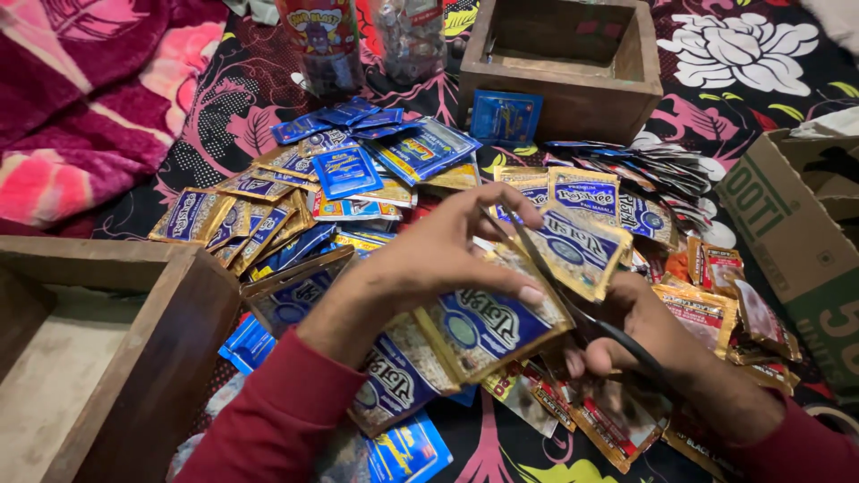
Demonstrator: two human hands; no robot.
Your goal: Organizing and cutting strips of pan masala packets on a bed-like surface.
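My left hand [438, 255] pinches a joined strip of gold-and-blue sachets [488, 322] that hangs from the middle of the view down to the lower left. My right hand [649, 335] grips black scissors [573, 300], whose blades reach up-left across the strip between two sachets, close to my left fingers. Both sleeves are dark red. The scissor handles are hidden inside my right hand.
Loose blue and gold sachets [295, 192] lie heaped on a floral cloth. Red-orange sachets [716, 313] lie at the right. An open wooden box [573, 89] stands at the back, another wooden box [134, 358] at the left, a cardboard box [796, 233] at the right. Two jars [327, 45] stand behind.
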